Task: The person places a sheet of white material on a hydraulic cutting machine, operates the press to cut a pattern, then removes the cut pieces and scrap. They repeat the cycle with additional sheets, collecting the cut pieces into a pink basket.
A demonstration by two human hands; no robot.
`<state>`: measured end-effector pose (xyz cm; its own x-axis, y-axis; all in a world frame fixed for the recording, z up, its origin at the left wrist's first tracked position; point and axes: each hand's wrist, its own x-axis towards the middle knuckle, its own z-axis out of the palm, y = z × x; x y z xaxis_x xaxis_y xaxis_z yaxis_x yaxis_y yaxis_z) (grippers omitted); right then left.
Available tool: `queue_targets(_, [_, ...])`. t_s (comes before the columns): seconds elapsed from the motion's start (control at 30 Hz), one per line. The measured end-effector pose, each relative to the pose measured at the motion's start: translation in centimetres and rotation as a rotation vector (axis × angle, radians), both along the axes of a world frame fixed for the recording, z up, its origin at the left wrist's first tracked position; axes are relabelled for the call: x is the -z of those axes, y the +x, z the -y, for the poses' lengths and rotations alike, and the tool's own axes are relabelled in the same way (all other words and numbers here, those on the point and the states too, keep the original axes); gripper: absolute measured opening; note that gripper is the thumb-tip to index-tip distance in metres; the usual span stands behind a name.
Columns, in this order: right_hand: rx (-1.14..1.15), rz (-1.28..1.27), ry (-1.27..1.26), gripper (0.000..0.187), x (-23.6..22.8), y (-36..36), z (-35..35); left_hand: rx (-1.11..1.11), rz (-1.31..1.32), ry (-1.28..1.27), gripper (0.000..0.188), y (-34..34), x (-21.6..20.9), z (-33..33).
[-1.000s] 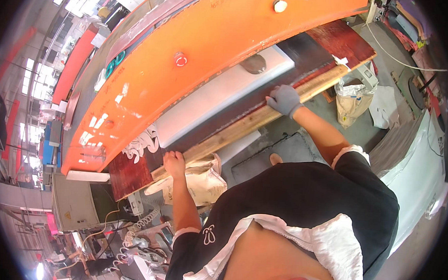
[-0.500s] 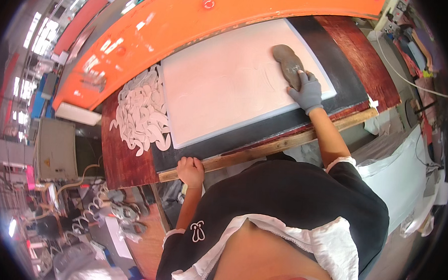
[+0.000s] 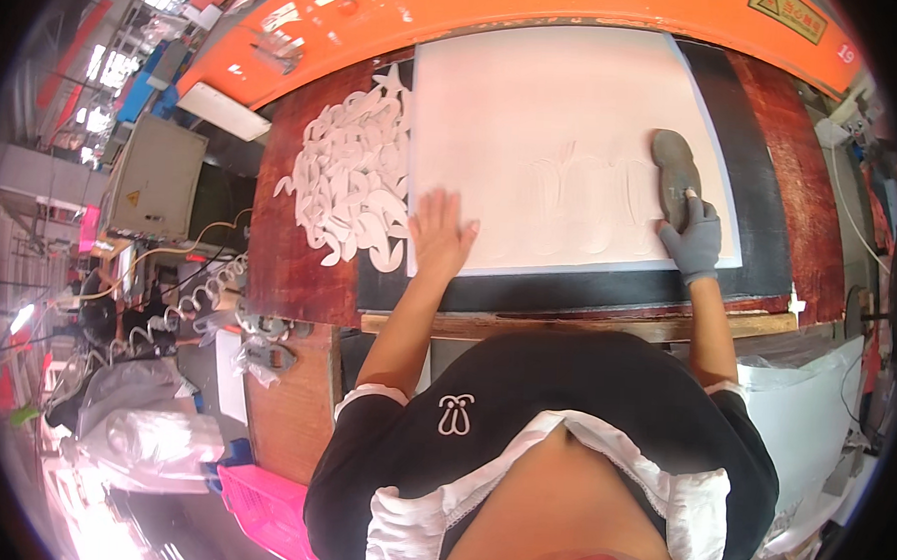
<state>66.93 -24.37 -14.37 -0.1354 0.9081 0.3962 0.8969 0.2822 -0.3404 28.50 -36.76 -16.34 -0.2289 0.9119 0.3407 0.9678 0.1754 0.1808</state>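
A large pale pink sheet (image 3: 536,114) lies on the black board of the worktable, with several sole-shaped outlines marked in its surface. My right hand (image 3: 694,241), in a grey fingerless glove, grips the near end of a grey-brown, sole-shaped cutting die (image 3: 676,162). The die stands on the sheet near its right edge. My bare left hand (image 3: 440,235) is spread over the left edge of the sheet, fingers apart and slightly blurred, holding nothing. Close to its left lies a heap of pale, curved cut pieces (image 3: 348,166).
An orange machine beam (image 3: 541,6) spans the far side of the table. Dark red wood (image 3: 299,263) borders the black board (image 3: 558,295), and a wooden strip (image 3: 527,325) runs along the near edge. A grey cabinet (image 3: 155,177) stands left; a pink basket (image 3: 268,512) is lower left.
My left hand has left the wooden front strip and moved forward onto the sheet's left edge, its fingers opening. My right hand still holds the die near the right edge. The view has shifted.
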Motion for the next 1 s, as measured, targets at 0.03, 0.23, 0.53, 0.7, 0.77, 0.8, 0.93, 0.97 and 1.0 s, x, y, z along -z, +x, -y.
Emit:
queue_targets(0.03, [-0.001, -0.003, 0.042, 0.07, 0.3, 0.2, -0.1, -0.016, 0.01, -0.082, 0.06, -0.1, 0.3, -0.2])
queue_targets(0.23, [-0.088, -0.273, 0.065, 0.058, 1.0, 1.5, -1.5, -0.029, 0.04, -0.178, 0.059, -0.3, 1.2, 0.1])
queue_targets(0.53, [-0.32, -1.027, -0.515, 0.012, -4.6, -6.2, -0.5, 0.015, 0.048, -0.127, 0.058, -0.6, 1.7, 0.1])
queue_targets(0.7, [-0.324, -1.025, -0.691, 0.014, -3.7, -20.0, -3.6, 0.184, 0.097, 0.035, 0.052, -1.0, 1.5, 1.3])
queue_targets(0.77, [-0.36, -1.05, -0.681, 0.017, -3.0, -25.5, -5.1, 0.228, 0.13, 0.049, 0.052, -1.2, 1.3, 1.7])
queue_targets(0.8, [-0.383, -1.009, -0.66, 0.023, -2.8, -28.0, -6.0, 0.255, 0.187, 0.048, 0.05, -1.6, 1.2, 1.6])
queue_targets(0.93, [-0.248, -0.904, -0.545, 0.049, -2.1, -37.6, -8.9, 0.327, 0.274, 0.15, 0.044, -2.5, 1.0, 1.2])
queue_targets(0.97, [-0.246, -0.757, -0.475, 0.054, -1.7, -38.9, -9.0, 0.336, 0.285, 0.138, 0.043, -2.6, 1.0, 1.2])
queue_targets(1.0, [-0.209, -0.607, -0.424, 0.059, -1.4, -40.2, -9.1, 0.342, 0.294, 0.147, 0.043, -2.8, 1.0, 1.1])
